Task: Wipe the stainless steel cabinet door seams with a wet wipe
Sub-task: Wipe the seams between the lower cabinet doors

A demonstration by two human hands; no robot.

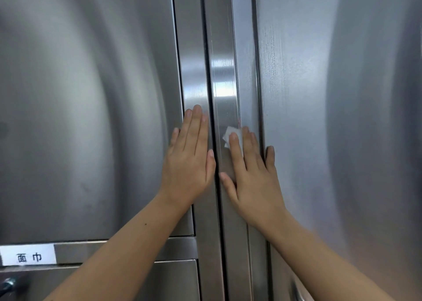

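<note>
Mid-wipe. Right hand lies flat, fingers straight, pressing the wet wipe on the right door stile. Left hand is flat too, holding nothing and bracing. Centre seam sits just left of the wipe. Next: slide the wipe left onto the seam and run along it.

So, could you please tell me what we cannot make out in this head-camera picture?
Head view, wet wipe: mostly covered by the right hand; only one white corner shows.
Head view, seam beside the left hand: too dark and narrow to judge clean or dirty.
Head view, metal fitting at the lower left: blurred and cut by the edge.
Head view, cabinet doors: tops cut off by the upper edge.
</note>
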